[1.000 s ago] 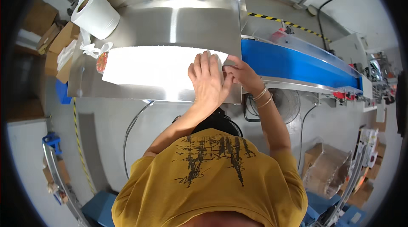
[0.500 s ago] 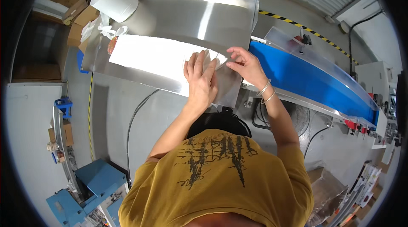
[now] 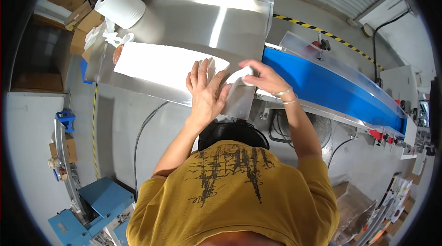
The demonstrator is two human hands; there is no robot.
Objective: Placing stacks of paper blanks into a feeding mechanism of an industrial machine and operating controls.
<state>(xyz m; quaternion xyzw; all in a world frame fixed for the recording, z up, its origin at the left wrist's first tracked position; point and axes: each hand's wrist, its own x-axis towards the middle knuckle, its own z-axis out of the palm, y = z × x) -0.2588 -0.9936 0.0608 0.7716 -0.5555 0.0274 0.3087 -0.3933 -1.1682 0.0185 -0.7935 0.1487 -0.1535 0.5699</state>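
A long white stack of what look like thin sheets (image 3: 152, 64) stretches across the metal table (image 3: 184, 25). My left hand (image 3: 206, 91) rests on its right end with the fingers spread. Just off that end, my right hand (image 3: 264, 79) pinches a small white piece (image 3: 239, 75) between thumb and fingers. That piece looks like a few sheets, tilted and apart from the stack; how many they are I cannot tell. A thin metal bangle circles my right wrist.
A blue conveyor belt (image 3: 322, 89) with a clear side guard (image 3: 340, 71) adjoins the table on the right. A big white paper roll (image 3: 126, 8) stands at the table's far left, near a crumpled white plastic bag (image 3: 113, 36). Cardboard boxes (image 3: 85, 25) lie beyond it.
My right hand has closed on a white piece and drawn it away from the stack's right end. My left hand has shifted slightly left and still lies on the stack.
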